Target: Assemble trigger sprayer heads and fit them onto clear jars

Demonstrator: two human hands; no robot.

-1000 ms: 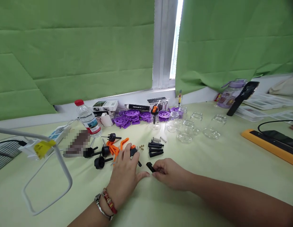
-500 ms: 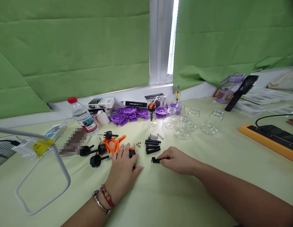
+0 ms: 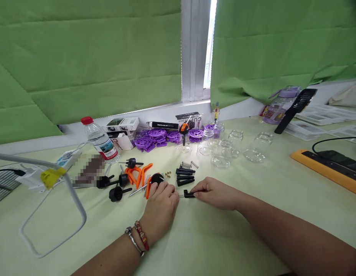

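Observation:
My right hand (image 3: 214, 193) pinches a small black part (image 3: 189, 194) just above the table. From that part's left end a thin spring (image 3: 181, 196) stretches to the fingertips of my left hand (image 3: 163, 201), which are closed on it. Beyond my left fingers lies a round black piece (image 3: 157, 178) with an orange handle (image 3: 148, 186). Several black tubes (image 3: 185, 177) lie behind the held part, with loose springs (image 3: 187, 165) and small brass pieces (image 3: 168, 174) near them.
Black knobs (image 3: 116, 194) and orange handles (image 3: 132, 177) lie at left, near a water bottle (image 3: 104, 143). Purple parts (image 3: 157, 135) and glass jars (image 3: 221, 156) stand farther back. An orange-black device (image 3: 327, 168) is at right; a grey bent frame (image 3: 80, 207) is at left.
My left hand has moved right, off the black and orange pieces, to the part's left end. The spring now shows between my hands. My right hand has stayed nearly in place.

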